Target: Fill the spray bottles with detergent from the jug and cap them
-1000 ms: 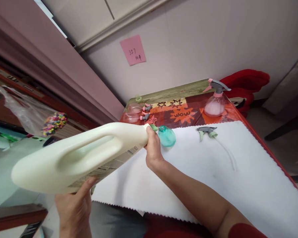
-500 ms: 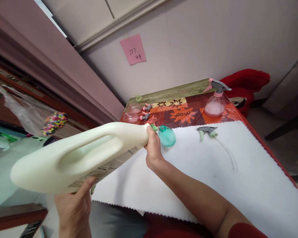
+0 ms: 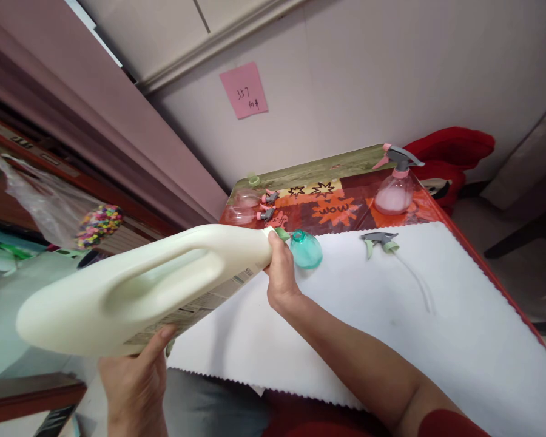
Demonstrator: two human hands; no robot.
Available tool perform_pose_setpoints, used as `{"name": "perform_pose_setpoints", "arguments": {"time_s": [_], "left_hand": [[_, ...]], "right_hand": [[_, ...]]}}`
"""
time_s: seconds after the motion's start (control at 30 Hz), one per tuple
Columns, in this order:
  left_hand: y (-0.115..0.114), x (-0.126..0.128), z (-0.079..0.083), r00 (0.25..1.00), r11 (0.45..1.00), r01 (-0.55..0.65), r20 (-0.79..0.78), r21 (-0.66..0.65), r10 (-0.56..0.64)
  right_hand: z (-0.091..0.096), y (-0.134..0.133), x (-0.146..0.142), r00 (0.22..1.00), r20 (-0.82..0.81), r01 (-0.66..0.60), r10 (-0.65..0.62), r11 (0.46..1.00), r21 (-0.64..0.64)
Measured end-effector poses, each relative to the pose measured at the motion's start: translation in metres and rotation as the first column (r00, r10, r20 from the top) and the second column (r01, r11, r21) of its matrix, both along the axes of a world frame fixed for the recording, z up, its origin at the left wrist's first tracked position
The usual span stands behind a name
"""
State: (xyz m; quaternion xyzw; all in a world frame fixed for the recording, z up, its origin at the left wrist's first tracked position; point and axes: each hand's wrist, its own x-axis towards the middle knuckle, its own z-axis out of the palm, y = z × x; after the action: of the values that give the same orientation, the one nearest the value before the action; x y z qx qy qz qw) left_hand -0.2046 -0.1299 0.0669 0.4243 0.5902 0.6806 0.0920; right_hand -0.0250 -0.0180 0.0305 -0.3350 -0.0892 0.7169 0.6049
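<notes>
A large pale-green jug [image 3: 164, 285] with a built-in handle lies tilted almost level across my view, its green spout [image 3: 282, 235] pointing right. My left hand [image 3: 139, 370] supports the jug's body from below, thumb on the label. Around the neck, just behind the spout, my right hand [image 3: 281, 267] is closed. The spout is at the mouth of a small teal spray bottle [image 3: 306, 250] without its top; whether they touch I cannot tell. To the right, a grey and green trigger sprayer head [image 3: 381, 239] lies on the white cloth [image 3: 346, 321], its thin tube trailing toward me.
A pink spray bottle [image 3: 394, 193] stands at the table's back right corner. Two clear spray bottles with pink triggers [image 3: 248, 214] lie at the back left, near a small green ring [image 3: 253, 179]. A red plush thing [image 3: 450, 152] sits behind the table. A plastic bag [image 3: 50, 188] hangs at left.
The jug's base end has shifted very slightly left. Both hands keep their hold, and the teal bottle stays in place.
</notes>
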Motion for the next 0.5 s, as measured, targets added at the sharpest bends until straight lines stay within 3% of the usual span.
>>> {"name": "perform_pose_setpoints", "arguments": {"time_s": [0.5], "left_hand": [[-0.002, -0.006, -0.01, 0.998, 0.999, -0.012, 0.064, -0.03, 0.013]], "right_hand": [[0.0, -0.002, 0.0, 1.0, 0.014, 0.0, -0.001, 0.998, 0.067]]}}
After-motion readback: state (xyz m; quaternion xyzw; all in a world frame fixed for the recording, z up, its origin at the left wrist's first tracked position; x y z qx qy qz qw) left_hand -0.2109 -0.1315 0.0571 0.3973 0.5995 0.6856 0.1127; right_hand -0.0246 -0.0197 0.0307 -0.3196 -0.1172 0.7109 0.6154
